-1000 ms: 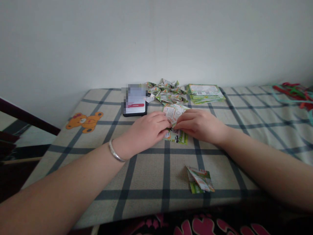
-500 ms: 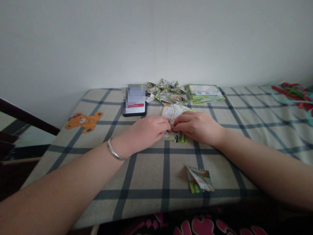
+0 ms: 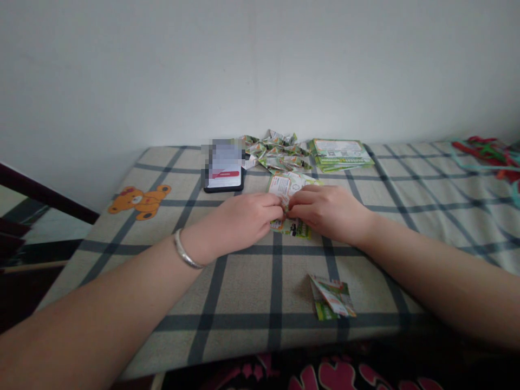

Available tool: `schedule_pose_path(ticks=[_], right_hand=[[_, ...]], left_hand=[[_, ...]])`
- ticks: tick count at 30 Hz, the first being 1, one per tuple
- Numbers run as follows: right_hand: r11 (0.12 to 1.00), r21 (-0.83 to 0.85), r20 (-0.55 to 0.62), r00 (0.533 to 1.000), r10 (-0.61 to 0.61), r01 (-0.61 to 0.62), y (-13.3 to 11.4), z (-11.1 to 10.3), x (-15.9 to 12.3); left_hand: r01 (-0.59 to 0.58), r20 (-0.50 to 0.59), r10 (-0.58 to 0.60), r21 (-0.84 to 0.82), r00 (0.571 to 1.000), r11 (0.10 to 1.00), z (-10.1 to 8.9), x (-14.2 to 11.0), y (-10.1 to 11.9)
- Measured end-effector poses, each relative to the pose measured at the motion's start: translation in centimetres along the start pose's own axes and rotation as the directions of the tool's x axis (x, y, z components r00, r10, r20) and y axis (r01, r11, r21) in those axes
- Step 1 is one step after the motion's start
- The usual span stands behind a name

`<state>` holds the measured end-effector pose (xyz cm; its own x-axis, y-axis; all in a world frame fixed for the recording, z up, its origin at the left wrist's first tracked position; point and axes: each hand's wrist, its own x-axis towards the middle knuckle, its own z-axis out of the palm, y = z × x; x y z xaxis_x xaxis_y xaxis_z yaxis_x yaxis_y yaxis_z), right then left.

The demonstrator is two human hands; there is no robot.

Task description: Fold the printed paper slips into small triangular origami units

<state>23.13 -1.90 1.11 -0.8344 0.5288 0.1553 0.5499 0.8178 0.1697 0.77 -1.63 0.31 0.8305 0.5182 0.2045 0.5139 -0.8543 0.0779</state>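
Note:
A green and white printed paper sheet (image 3: 299,228) lies on the checked tablecloth under my fingers. My left hand (image 3: 252,216), with a silver bangle at its wrist, pinches the sheet near its middle from the left. From the right, my right hand (image 3: 325,210) pinches it close beside, the fingertips of both hands nearly meeting. What the fingertips cover is hidden. Nearer to me lies a folded piece of the same printed paper (image 3: 332,298), apart from both hands.
Several folded paper pieces (image 3: 276,151) are heaped by the wall. Right of them sits a stack of printed sheets (image 3: 341,154); left, a phone (image 3: 224,181). A bear cutout (image 3: 141,202) lies on the left, coloured strips (image 3: 487,154) at the far right.
Both hands stay at the same spot on the sheet. My left wrist and bangle have shifted slightly left; the fingers have barely moved.

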Motion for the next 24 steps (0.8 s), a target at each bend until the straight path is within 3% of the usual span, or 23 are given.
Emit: schedule_pose_path(ticks=[5, 14, 24], right_hand=[[0.998, -0.015, 0.04, 0.997, 0.062, -0.061, 0.2, -0.7, -0.2], [0.998, -0.057, 0.061, 0.998, 0.022, -0.018, 0.9, -1.0, -0.6], [0.986, -0.1, 0.054, 0.989, 0.138, -0.132, 1.8, -1.6, -1.4]], left_hand=[[-0.003, 0.025, 0.003, -0.009, 1.0, 1.0, 0.0, -0.1, 0.1], [-0.011, 0.016, 0.011, -0.006, 1.0, 1.0, 0.0, -0.1, -0.2], [-0.017, -0.004, 0.017, -0.045, 1.0, 0.999, -0.1, -0.1, -0.5]])
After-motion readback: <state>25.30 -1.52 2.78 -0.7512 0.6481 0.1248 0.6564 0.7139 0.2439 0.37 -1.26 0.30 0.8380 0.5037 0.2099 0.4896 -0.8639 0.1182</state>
